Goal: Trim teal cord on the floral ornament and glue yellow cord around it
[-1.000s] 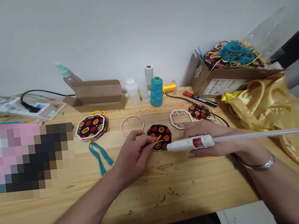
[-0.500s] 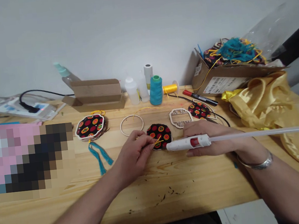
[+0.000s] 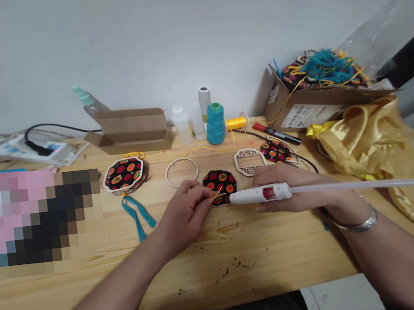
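Note:
Between the thumb and fingers of my left hand (image 3: 192, 208) is pinched a yellow cord (image 3: 218, 193), its loose ends over a black fabric piece (image 3: 224, 180) with red and orange flowers. My right hand (image 3: 291, 180) is wrapped round a white hot glue gun (image 3: 261, 193) with a long glue stick (image 3: 361, 185) out of its back. The gun's nozzle is at the right edge of the fabric piece; whether it touches I cannot tell. Behind the hands lie a thin wooden ring (image 3: 167, 174) and a lattice wooden frame (image 3: 238, 164).
At left lies a stack of framed fabric pieces (image 3: 124, 175) with a teal tassel (image 3: 136, 219). Along the back stand an open cardboard box (image 3: 135, 143), white bottles (image 3: 182, 125) and a teal thread cone (image 3: 215, 124). Gold satin cloth (image 3: 361, 143) and a full carton (image 3: 313, 109) are at right.
Both hands stay nearly in place, the left still on the cord. The glue gun's nozzle holds by the fabric's right edge, the gun shifted up very slightly. The whole view has moved a little.

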Demonstrator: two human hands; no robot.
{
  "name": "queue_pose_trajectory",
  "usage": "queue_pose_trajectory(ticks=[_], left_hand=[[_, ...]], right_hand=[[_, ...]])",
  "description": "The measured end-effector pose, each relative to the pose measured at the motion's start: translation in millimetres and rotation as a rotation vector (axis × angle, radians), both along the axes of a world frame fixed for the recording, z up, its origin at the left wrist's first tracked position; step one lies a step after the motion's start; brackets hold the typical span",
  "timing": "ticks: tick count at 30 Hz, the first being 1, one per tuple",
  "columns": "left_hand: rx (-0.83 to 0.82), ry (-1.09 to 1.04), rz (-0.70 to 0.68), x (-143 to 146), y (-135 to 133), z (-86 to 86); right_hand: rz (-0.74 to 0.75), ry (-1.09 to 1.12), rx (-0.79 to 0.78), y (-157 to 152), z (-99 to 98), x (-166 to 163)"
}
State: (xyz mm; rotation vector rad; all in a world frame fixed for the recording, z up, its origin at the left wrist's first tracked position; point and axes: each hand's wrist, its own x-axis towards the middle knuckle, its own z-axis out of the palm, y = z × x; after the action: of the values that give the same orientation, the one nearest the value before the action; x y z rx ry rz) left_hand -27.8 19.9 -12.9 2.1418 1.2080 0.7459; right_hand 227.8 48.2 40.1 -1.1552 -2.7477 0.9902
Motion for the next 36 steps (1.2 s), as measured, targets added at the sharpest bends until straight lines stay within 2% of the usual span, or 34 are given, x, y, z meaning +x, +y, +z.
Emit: queue_pose_trajectory(ticks=[15, 23, 28, 36], left_hand=[[-0.016, -0.003, -0.007, -0.4, 0.0, 0.2], [-0.03, -0.004, -0.015, -0.5, 0.7, -0.2], [-0.039, -0.018, -0.018, -0.1, 0.4, 0.4], [-0.013, -0.025, -0.035, -1.8, 0.3, -3.3]], right_hand=[[0.093, 0.013, -0.021, 0.9, -4.6, -2.7], [0.158, 0.067, 0.123, -1.4, -9.3, 0.1], [0.141, -0.003, 0.145, -2.3, -6.5, -1.6], [0.115, 0.015, 0.164, -2.0, -5.6, -2.2]])
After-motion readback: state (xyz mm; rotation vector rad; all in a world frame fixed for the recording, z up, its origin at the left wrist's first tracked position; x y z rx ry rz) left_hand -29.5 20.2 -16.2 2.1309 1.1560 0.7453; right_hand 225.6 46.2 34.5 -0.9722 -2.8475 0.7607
